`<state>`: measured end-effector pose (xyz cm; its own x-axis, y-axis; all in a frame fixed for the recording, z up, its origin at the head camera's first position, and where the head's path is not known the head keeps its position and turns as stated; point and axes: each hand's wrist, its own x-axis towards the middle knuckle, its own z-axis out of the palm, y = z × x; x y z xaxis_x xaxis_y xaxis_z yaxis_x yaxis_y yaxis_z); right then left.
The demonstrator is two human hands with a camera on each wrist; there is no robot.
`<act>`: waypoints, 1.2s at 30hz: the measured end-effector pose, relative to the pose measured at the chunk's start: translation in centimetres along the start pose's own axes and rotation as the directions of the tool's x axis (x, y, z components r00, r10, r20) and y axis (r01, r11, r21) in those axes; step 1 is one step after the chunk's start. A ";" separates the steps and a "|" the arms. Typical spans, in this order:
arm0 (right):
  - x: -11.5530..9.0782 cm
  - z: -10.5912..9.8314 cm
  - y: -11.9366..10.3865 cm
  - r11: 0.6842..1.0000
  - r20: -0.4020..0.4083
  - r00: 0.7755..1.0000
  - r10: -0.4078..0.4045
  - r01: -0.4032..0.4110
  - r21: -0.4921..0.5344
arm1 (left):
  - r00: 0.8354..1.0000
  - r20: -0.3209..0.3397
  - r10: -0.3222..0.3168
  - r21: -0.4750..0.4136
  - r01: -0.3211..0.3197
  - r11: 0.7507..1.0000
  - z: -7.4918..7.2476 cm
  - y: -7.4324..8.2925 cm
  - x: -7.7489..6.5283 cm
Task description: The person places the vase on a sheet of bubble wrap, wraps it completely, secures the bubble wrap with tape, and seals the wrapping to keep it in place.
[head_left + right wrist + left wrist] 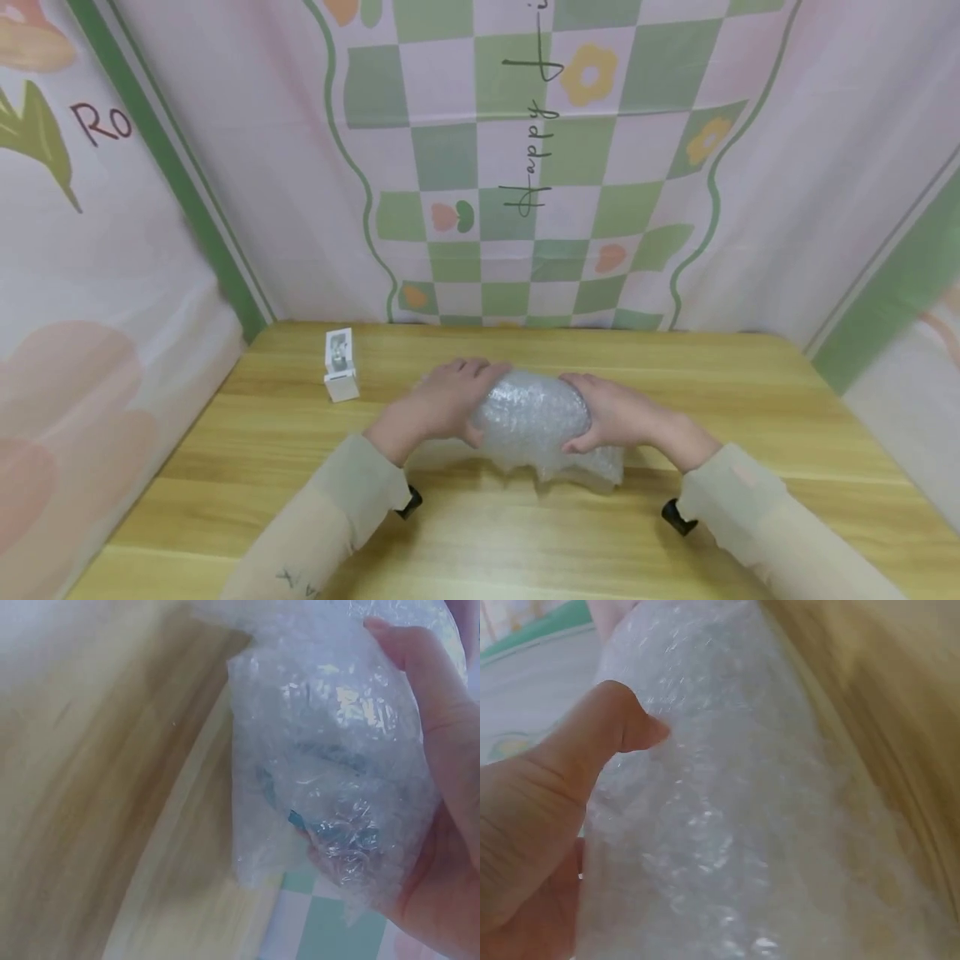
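Observation:
Between my two hands is a bundle of clear bubble wrap (531, 417), rolled into a thick cylinder over the table. My left hand (450, 404) grips its left end, and in the left wrist view the thumb (619, 724) presses on the wrap's surface. Around the right end curls my right hand (618, 412), thumb toward me. Something with a teal rim (337, 825) shows through the layers at that end in the right wrist view; the rest of it is hidden by the wrap. Loose edges of the wrap hang below the roll.
A small white box (342, 385) with a clear object showing at its top stands at the back left of the wooden table (480, 542). Behind the table hangs a green and white checkered cloth (510, 167). More printed cloth covers both sides.

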<state>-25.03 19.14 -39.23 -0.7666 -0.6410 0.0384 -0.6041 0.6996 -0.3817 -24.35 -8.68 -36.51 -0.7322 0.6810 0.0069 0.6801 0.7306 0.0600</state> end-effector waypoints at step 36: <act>1.6 -2.2 1.7 0.991 0.255 0.967 0.026 -0.059 0.124 | 0.997 -0.077 0.011 -0.066 -0.016 0.998 1.2 -1.2 0.4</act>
<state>-27.73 19.98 -37.82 -0.7011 -0.6819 -0.2084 -0.5260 0.6919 -0.4946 -25.42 -9.21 -37.81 -0.7255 0.6830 0.0846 0.6878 0.7149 0.1261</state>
